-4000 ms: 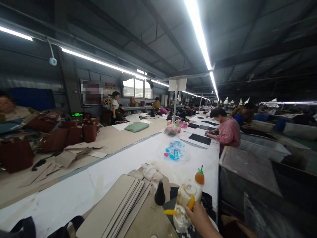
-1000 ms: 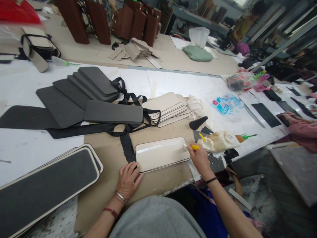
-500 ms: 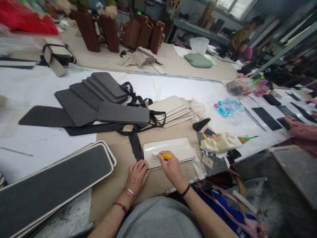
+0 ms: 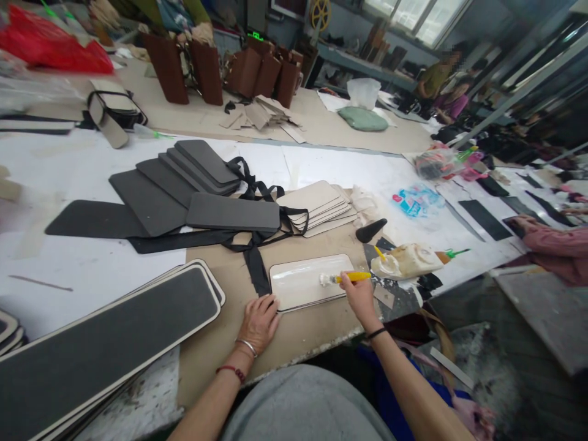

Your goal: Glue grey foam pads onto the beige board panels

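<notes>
A cream panel [image 4: 298, 285] with a wet sheen lies on the brown board near the table's front edge. My right hand [image 4: 361, 297] grips a yellow-handled brush [image 4: 353, 277], its white-coated bristles on the panel's right half. At the panel's lower left corner, my left hand [image 4: 261, 320] rests with fingertips on the edge; whether they pinch it is hard to see. Behind the panel are a stack of cream panels [image 4: 316, 205] and dark grey panels [image 4: 232, 211] with black straps. A glue-smeared container [image 4: 408, 260] lies to the right, another yellow handle sticking out.
Long grey panels with cream borders [image 4: 114, 343] are piled at left. A black tool [image 4: 371, 231] lies behind the container. Brown pieces [image 4: 204, 70] stand across the table near another person's hands. At far right, a person in pink sleeves [image 4: 555, 245] works.
My right hand has moved the brush rightward across the panel, from its left part to its right half. My left hand stays at the lower left corner. The camera view has shifted slightly.
</notes>
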The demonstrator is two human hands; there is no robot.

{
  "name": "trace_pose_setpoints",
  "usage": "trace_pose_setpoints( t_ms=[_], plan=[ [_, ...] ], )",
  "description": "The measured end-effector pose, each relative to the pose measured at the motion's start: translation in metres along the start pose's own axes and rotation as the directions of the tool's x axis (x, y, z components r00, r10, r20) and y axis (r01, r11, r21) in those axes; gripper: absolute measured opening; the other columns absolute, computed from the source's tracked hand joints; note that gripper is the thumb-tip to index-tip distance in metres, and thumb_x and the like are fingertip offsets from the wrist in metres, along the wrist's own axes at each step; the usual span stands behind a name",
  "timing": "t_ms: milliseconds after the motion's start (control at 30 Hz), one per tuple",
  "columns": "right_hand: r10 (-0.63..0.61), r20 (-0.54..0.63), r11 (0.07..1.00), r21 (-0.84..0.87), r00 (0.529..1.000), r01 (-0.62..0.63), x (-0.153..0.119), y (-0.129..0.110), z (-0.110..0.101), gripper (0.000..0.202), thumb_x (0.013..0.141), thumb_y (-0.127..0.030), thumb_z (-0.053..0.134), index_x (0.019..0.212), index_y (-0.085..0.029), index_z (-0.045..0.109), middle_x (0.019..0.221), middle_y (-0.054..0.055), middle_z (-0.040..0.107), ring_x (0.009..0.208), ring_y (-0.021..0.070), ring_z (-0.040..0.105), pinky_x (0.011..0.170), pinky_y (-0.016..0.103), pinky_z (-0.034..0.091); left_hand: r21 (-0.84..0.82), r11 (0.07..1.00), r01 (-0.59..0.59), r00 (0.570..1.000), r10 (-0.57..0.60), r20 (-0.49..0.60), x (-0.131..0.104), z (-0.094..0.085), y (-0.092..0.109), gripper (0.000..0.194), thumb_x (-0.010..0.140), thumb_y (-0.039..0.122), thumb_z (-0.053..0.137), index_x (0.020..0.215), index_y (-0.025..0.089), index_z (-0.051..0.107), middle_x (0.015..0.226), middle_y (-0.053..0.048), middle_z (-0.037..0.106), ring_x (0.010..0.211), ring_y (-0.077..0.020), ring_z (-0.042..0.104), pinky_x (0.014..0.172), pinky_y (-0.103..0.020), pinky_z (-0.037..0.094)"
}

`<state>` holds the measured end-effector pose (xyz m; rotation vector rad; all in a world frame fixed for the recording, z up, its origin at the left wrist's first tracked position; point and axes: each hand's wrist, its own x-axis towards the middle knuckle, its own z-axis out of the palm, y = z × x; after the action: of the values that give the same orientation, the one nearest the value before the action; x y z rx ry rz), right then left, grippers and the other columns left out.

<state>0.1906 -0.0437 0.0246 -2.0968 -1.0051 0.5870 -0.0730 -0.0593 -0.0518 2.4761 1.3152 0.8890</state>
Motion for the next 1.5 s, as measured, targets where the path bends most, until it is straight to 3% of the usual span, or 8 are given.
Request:
trace_pose_setpoints(
  t_ms=[267, 533, 700, 933, 1100, 1200, 1300, 1500],
  plan=[
    [-0.055, 0.189, 0.996, 0.085, 0.980, 0.040, -0.010, -0.013, 0.041, 0.042, 0.074, -0.053, 0.046, 0.076, -0.016, 0.066, 0.067, 0.006, 0.069, 0.061, 0.0195, 0.065, 0.058, 0.027, 0.050, 0.083, 0.994, -0.067, 0.998, 0.066, 0.007, 0.001, -0.001, -0.001, 0.023, 0.081, 0.023, 0.051, 0.102, 0.020, 0.058, 0.104, -0.008, 0.063, 0.099, -0.0215, 0.054, 0.084, -0.037, 0.040],
    [0.042, -0.129, 0.987, -0.146, 0.991, -0.061, 0.048, 0.039, -0.070, 0.044, 0.070, -0.052, 0.047, 0.072, -0.015, 0.069, 0.065, 0.012, 0.068, 0.073, 0.0293, 0.064, 0.068, 0.037, 0.046, 0.105, 0.988, -0.113, 0.994, 0.111, 0.021, 0.001, 0.002, -0.004, 0.024, 0.081, 0.026, 0.052, 0.104, 0.020, 0.057, 0.103, -0.009, 0.063, 0.096, -0.0215, 0.055, 0.081, -0.037, 0.041],
    [0.000, -0.116, 0.997, -0.074, 0.993, -0.008, 0.032, 0.043, -0.092, 0.045, 0.073, -0.054, 0.048, 0.086, -0.015, 0.067, 0.074, 0.011, 0.069, 0.076, 0.0270, 0.064, 0.070, 0.036, 0.047, 0.125, 0.987, -0.105, 0.994, 0.101, 0.041, -0.002, 0.005, -0.006, 0.026, 0.081, 0.026, 0.053, 0.106, 0.020, 0.056, 0.106, -0.009, 0.062, 0.098, -0.0222, 0.055, 0.082, -0.038, 0.041],
    [-0.160, 0.214, 0.950, 0.298, 0.964, 0.091, -0.014, 0.010, -0.026, 0.036, 0.076, -0.050, 0.052, 0.080, -0.016, 0.064, 0.078, 0.007, 0.067, 0.070, 0.0193, 0.062, 0.066, 0.030, 0.049, 0.139, 0.989, -0.051, 0.997, 0.042, 0.065, 0.001, 0.000, 0.005, 0.027, 0.081, 0.023, 0.051, 0.107, 0.021, 0.055, 0.108, -0.009, 0.062, 0.102, -0.0208, 0.054, 0.087, -0.038, 0.042],
    [-0.207, 0.398, 0.937, 0.345, 0.894, 0.064, -0.046, -0.018, 0.032, 0.031, 0.079, -0.045, 0.048, 0.077, -0.019, 0.064, 0.073, 0.003, 0.066, 0.068, 0.0174, 0.061, 0.065, 0.027, 0.048, 0.143, 0.990, -0.017, 0.997, 0.007, 0.072, -0.001, 0.000, 0.006, 0.028, 0.082, 0.024, 0.050, 0.109, 0.019, 0.053, 0.109, -0.011, 0.061, 0.104, -0.0209, 0.055, 0.088, -0.039, 0.042],
    [-0.166, 0.406, 0.955, 0.293, 0.899, 0.044, -0.046, -0.014, 0.045, 0.032, 0.078, -0.045, 0.047, 0.075, -0.018, 0.064, 0.071, 0.004, 0.066, 0.067, 0.0184, 0.062, 0.064, 0.027, 0.047, 0.144, 0.989, -0.035, 0.996, 0.023, 0.083, -0.002, -0.001, 0.006, 0.025, 0.082, 0.023, 0.050, 0.107, 0.018, 0.054, 0.110, -0.011, 0.061, 0.103, -0.0208, 0.055, 0.088, -0.038, 0.042],
    [-0.100, 0.322, 0.977, 0.213, 0.941, 0.031, -0.028, 0.008, 0.030, 0.034, 0.076, -0.047, 0.048, 0.075, -0.017, 0.065, 0.071, 0.005, 0.067, 0.067, 0.0204, 0.063, 0.063, 0.029, 0.048, 0.141, 0.989, -0.047, 0.997, 0.037, 0.068, -0.001, -0.001, 0.004, 0.024, 0.081, 0.024, 0.051, 0.105, 0.019, 0.055, 0.109, -0.011, 0.062, 0.102, -0.0211, 0.055, 0.087, -0.038, 0.042],
    [0.006, 0.055, 0.995, -0.103, 0.998, 0.000, 0.023, 0.051, -0.046, 0.041, 0.073, -0.050, 0.047, 0.076, -0.015, 0.068, 0.067, 0.009, 0.068, 0.069, 0.0248, 0.064, 0.064, 0.032, 0.047, 0.135, 0.988, -0.081, 0.996, 0.076, 0.041, 0.003, -0.002, 0.004, 0.020, 0.081, 0.023, 0.052, 0.100, 0.020, 0.057, 0.107, -0.009, 0.063, 0.099, -0.0208, 0.056, 0.085, -0.037, 0.041]
  ],
)
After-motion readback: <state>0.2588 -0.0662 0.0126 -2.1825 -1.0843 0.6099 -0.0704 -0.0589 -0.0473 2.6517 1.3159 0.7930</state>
